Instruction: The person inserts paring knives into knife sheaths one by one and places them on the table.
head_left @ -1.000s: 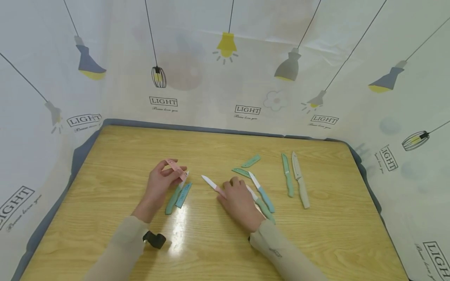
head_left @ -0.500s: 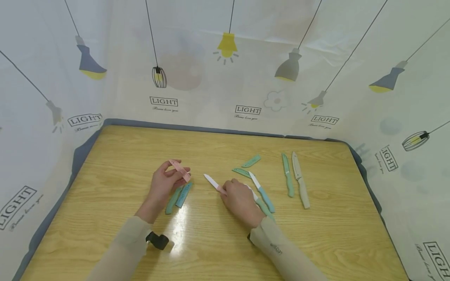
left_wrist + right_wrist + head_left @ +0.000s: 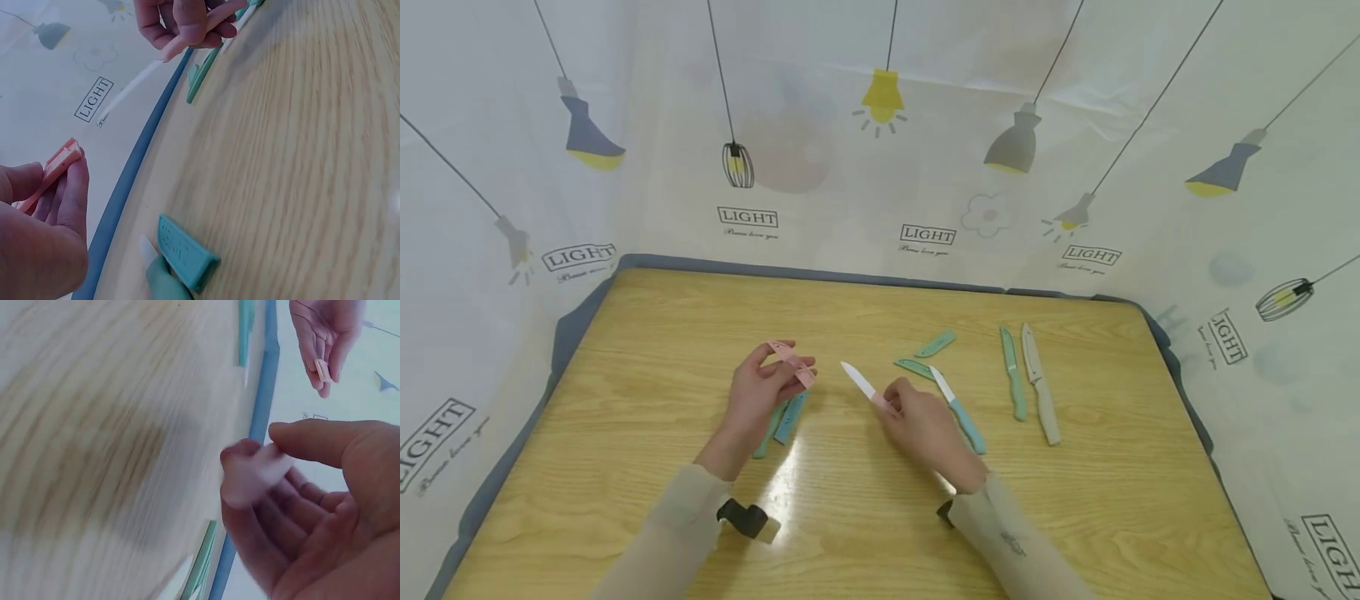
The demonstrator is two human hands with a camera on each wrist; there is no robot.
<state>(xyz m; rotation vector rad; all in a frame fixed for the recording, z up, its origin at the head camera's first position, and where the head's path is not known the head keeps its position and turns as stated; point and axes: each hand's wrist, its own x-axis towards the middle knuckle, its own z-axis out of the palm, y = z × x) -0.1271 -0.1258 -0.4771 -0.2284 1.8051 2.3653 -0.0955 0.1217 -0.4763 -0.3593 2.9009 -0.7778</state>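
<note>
My left hand (image 3: 752,404) holds a pink knife sheath (image 3: 792,364) between thumb and fingers, its open end towards the right in the left wrist view. My right hand (image 3: 928,429) pinches the pink handle of a small knife (image 3: 859,382), whose bare white blade points up and left. A gap separates the blade tip from the sheath (image 3: 61,161). Below my left hand, a green-handled knife (image 3: 164,280) and a blue sheath (image 3: 186,251) lie side by side on the table; the hand partly covers them in the head view.
Right of my right hand lies a blue-handled knife (image 3: 967,425) with a bare blade. Behind it are two green sheaths (image 3: 936,342). Farther right, a green knife (image 3: 1013,379) and a larger cream knife (image 3: 1041,392) lie on the wooden table (image 3: 1120,467), against a patterned backdrop (image 3: 820,242).
My right hand has lifted the pink knife off the table and shifted slightly right, covering the green-handled knife there. My left hand has moved a little right with the pink sheath.
</note>
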